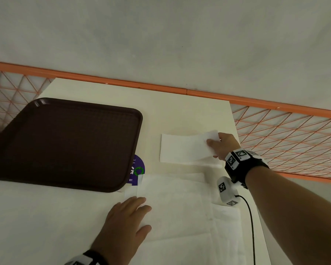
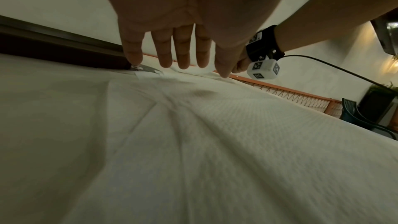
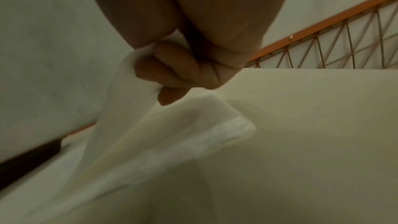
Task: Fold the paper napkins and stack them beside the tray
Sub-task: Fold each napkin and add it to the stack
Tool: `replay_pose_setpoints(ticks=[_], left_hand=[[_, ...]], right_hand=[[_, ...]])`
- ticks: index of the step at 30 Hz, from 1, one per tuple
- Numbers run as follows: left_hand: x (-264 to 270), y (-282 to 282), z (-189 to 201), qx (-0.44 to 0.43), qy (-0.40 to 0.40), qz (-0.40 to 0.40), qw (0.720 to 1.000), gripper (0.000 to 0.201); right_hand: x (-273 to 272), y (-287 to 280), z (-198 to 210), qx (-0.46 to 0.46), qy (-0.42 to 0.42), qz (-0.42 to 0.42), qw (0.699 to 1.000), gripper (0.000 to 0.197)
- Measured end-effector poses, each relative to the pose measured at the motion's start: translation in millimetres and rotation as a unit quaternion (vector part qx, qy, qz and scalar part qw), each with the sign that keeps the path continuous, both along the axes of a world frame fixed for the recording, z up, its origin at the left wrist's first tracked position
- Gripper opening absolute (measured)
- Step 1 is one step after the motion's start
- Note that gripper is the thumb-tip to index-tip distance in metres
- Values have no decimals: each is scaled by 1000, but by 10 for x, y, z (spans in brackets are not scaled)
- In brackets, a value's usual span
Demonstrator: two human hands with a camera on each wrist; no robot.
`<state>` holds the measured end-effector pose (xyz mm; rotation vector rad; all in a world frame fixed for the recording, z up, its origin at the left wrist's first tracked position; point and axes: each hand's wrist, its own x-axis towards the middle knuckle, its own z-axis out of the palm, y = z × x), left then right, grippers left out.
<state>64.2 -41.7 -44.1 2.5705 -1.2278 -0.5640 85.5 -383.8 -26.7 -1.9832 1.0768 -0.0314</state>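
Observation:
A dark brown tray (image 1: 65, 142) lies at the table's left. To its right a folded white napkin (image 1: 185, 148) lies on other folded napkins (image 1: 208, 163), and my right hand (image 1: 221, 145) pinches its right end and lifts that end slightly (image 3: 120, 101). Nearer me, unfolded white napkins (image 1: 180, 207) lie spread flat. My left hand (image 1: 126, 222) rests flat on their left edge with fingers straight (image 2: 183, 54). The tray's edge (image 2: 64, 48) shows just beyond those fingers.
A purple round sticker (image 1: 137, 169) peeks out from under the tray's right corner. The cream table (image 1: 180, 108) ends at the right by an orange lattice railing (image 1: 285, 134). A black cable (image 1: 251, 226) hangs from my right wrist device.

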Motion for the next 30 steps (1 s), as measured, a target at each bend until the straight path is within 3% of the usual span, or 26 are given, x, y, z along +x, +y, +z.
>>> replay_pose_setpoints(ticks=[4, 8, 11, 14, 16, 18, 21, 24, 30], left_hand=[[53, -8, 75, 20, 32, 48, 998, 39], [47, 31, 7, 82, 43, 68, 993, 39], [24, -10, 122, 50, 15, 59, 997, 37], [-15, -56, 101, 32, 21, 78, 996, 49], [-43, -88, 67, 26, 28, 91, 995, 52], [-86, -90, 24, 13, 24, 91, 995, 53], [-126, -100, -2, 4, 11, 77, 997, 52], [-143, -112, -13, 20, 29, 74, 997, 53], [-160, -130, 24, 58, 19, 96, 993, 61]], right_hand=[[26, -24, -89, -83, 76, 17, 994, 60], [9, -45, -106, -162, 136, 40, 976, 66], [-76, 6, -50, -204, 196, 18, 959, 71], [-234, 261, 43, -233, 151, 50, 959, 61], [-380, 552, 88, -193, 88, 164, 963, 42], [-559, 878, 116, -172, 74, 298, 936, 30], [-770, 1211, 84, -176, 121, 411, 886, 48], [-809, 1306, 20, -220, 188, 443, 848, 66], [-705, 1400, 136, -259, 230, 471, 811, 55]])
